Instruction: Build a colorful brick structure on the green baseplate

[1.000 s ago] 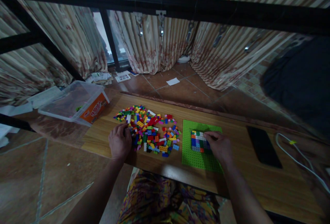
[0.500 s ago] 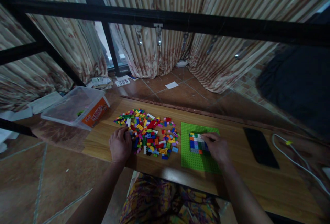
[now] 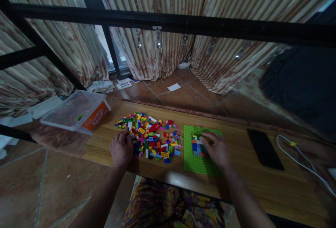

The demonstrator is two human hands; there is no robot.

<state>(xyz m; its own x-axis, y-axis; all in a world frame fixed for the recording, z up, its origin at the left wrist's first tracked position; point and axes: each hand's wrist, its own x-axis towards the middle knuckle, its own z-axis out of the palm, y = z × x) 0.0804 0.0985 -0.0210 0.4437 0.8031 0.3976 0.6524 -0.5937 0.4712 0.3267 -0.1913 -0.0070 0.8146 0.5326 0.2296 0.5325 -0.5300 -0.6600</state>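
Note:
My right hand (image 3: 216, 149) is over the green baseplate (image 3: 189, 166), its thumb and index finger apart at the upper right of a block of small toy bricks (image 3: 197, 147). That block has blue, grey, white, orange and yellow studs showing, and my hand covers its right side. My left hand (image 3: 121, 149) rests on the table at the left edge of a loose pile of coloured toy bricks (image 3: 154, 138). Its fingers are curled down and close together; whatever they hold, if anything, is hidden.
A clear plastic box (image 3: 76, 110) with an orange label stands left of the wooden table (image 3: 101, 144). A black phone-like slab (image 3: 264, 149) and a white cable (image 3: 304, 156) lie at the right. A black metal bar (image 3: 168, 25) crosses in front of the curtains.
My right thumb and index finger have moved apart from their pinch at the block's top edge, and the hand has shifted slightly left. My left hand stays beside the pile.

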